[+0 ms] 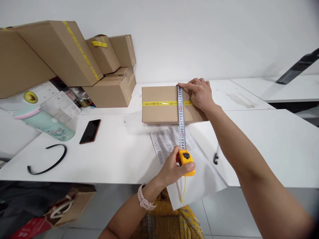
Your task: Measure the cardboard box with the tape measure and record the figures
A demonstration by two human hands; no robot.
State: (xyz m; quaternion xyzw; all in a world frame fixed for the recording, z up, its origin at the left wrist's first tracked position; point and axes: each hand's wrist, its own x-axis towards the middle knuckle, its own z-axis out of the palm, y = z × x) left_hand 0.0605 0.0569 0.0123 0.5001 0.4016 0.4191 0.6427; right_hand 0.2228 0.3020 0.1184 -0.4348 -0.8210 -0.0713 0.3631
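Note:
A brown cardboard box with a strip of yellow tape along its top lies on the white table. My left hand is closed around a yellow tape measure, just in front of the box. Its metal blade is pulled out across the box top to the far edge. There my right hand pinches the blade's end with thumb and forefinger, its other fingers resting over the box. Under the tape measure, a printed sheet of paper hangs partly over the table's front edge.
Several cardboard boxes are stacked at the back left. Nearer stand a mint tumbler, a black phone and a black headband. A pen lies right of the paper. A dark device leans at the far right.

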